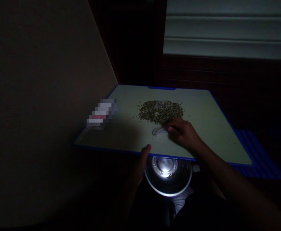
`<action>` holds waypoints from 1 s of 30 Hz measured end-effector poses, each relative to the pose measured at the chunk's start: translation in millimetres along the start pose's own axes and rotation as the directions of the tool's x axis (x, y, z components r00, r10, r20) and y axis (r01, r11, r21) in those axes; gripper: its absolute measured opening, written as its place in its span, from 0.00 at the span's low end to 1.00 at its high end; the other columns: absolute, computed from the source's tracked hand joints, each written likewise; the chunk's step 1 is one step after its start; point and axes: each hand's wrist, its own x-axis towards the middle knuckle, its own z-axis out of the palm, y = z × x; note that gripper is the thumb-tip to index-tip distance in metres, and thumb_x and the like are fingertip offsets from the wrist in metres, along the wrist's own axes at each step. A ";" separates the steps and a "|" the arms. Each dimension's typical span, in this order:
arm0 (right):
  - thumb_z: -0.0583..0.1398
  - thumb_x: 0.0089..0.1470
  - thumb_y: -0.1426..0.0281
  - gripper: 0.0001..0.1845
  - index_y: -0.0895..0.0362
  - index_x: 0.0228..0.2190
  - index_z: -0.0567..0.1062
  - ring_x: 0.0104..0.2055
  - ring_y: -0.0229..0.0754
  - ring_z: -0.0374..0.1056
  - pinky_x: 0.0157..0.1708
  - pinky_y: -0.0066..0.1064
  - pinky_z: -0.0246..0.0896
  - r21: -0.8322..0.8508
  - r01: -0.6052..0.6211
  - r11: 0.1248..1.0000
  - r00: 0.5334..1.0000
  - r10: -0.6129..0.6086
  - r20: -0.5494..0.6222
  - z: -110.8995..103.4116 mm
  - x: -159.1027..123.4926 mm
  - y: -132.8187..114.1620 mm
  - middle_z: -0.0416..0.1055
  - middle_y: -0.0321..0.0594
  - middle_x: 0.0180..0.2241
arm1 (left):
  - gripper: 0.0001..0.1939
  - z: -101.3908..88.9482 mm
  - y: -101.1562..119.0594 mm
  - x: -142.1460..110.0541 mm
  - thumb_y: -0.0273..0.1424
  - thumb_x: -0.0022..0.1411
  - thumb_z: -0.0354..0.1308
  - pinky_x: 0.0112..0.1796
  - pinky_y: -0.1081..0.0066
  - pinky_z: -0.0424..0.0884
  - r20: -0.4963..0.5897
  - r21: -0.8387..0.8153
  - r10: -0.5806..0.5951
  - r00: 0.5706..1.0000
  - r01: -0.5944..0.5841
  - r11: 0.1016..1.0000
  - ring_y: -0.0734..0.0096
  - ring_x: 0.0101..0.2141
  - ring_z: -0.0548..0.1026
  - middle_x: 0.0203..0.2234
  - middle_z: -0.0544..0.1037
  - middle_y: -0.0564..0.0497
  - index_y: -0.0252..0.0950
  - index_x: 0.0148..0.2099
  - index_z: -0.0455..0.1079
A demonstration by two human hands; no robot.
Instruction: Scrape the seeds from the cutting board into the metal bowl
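- Right forearm (219,162) crosses the near edge of a blue-rimmed board (210,128).
- Metal bowl (165,193) sits low between the forearms, a few specks (172,175) inside.
- Left hand (141,164) lays its thumb over that edge; its other fingers are hidden, so I cannot tell how far it opens.
- Right hand (182,131) has its fingers closed on a pale curved piece (159,130).
- Small dark grains (152,110) spread just beyond the right hand.
- Pixelated pack (102,113) lies beyond and left of the left hand.
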 end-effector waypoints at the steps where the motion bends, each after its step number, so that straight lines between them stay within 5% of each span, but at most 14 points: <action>1: 0.59 0.62 0.72 0.07 0.56 0.37 0.78 0.40 0.48 0.70 0.42 0.39 0.63 0.003 -0.002 1.000 1.000 0.002 0.005 -0.4 -0.1 -0.6 0.76 0.44 0.36 | 0.21 0.0 -0.1 0.2 0.49 0.59 0.65 0.61 0.60 0.62 -0.003 0.007 0.005 1.000 -0.005 1.000 0.52 0.58 0.73 0.50 0.81 0.47 0.39 0.47 0.79; 10: 0.59 0.62 0.73 0.07 0.56 0.37 0.78 0.39 0.46 0.70 0.41 0.38 0.63 0.032 0.006 0.999 0.999 -0.007 0.033 -1.1 -1.8 -1.2 0.76 0.43 0.36 | 0.19 1.0 -1.8 0.6 0.47 0.57 0.67 0.61 0.57 0.62 -0.090 0.043 0.060 0.994 -0.057 0.997 0.51 0.58 0.73 0.49 0.82 0.47 0.41 0.46 0.79; 30: 0.60 0.60 0.68 0.09 0.57 0.31 0.78 0.31 0.41 0.67 0.33 0.32 0.60 0.150 -0.103 0.983 0.988 0.083 0.133 -10.2 -5.5 -5.1 0.74 0.39 0.30 | 0.21 0.2 -3.4 1.4 0.48 0.58 0.66 0.61 0.56 0.64 -0.031 -0.034 0.041 0.999 -0.042 0.999 0.51 0.57 0.74 0.51 0.81 0.47 0.41 0.49 0.78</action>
